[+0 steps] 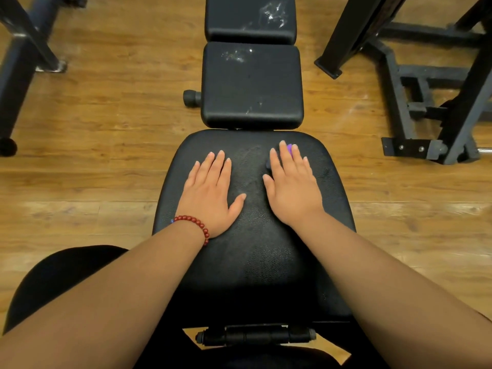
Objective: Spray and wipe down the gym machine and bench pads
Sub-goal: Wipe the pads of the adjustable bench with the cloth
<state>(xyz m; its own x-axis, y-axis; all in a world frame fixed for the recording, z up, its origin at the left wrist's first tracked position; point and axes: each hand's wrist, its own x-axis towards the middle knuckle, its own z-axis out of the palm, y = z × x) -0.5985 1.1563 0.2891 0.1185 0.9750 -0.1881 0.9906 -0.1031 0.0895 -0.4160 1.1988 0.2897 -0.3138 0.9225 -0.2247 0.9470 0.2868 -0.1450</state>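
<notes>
Both hands (210,190) on seat pad (253,262)

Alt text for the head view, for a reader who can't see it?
The left hand and right hand lie flat on the black seat pad, the right covering a small purple object, mostly hidden. Two farther pads show whitish smears; black machine frames stand on the wooden floor.

Under your right hand (291,185), a small purple-and-dark object (289,149) lies mostly covered by the fingers; what it is cannot be told. The farthest pad (250,20) is cut by the top edge, and the black frame (426,102) by the right edge.
</notes>
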